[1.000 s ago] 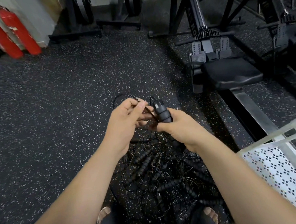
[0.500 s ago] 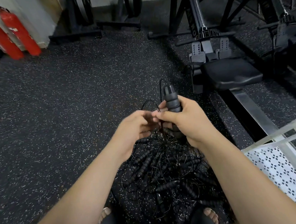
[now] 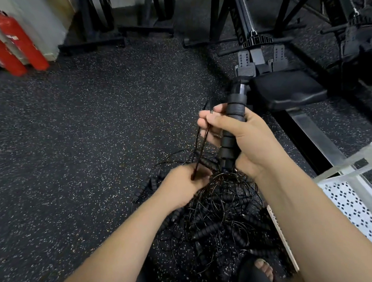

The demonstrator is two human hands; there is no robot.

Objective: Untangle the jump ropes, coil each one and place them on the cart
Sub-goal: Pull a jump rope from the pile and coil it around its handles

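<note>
- Jump ropes: a tangle of thin black cords and black ribbed foam handles (image 3: 218, 217), heaped on the black speckled rubber floor (image 3: 93, 129) between the person's feet.
- One black ribbed foam handle (image 3: 235, 113) is held up out of the heap, near upright. The right hand (image 3: 252, 141) grips it, fingers curled round its middle.
- Its thin black cord (image 3: 200, 148) runs taut from the right fingertips down to the left hand (image 3: 181, 187), which pinches it just above the heap.
- Versus 0.5 s ago: hands were touching at the handle. Now the left hand has slid down the cord to the heap, the right has lifted the handle higher, and the cord is drawn straight.
- White perforated cart (image 3: 346, 171): only a corner shows at the right, beside the heap. All ropes in view are on the floor or in hand.
</note>
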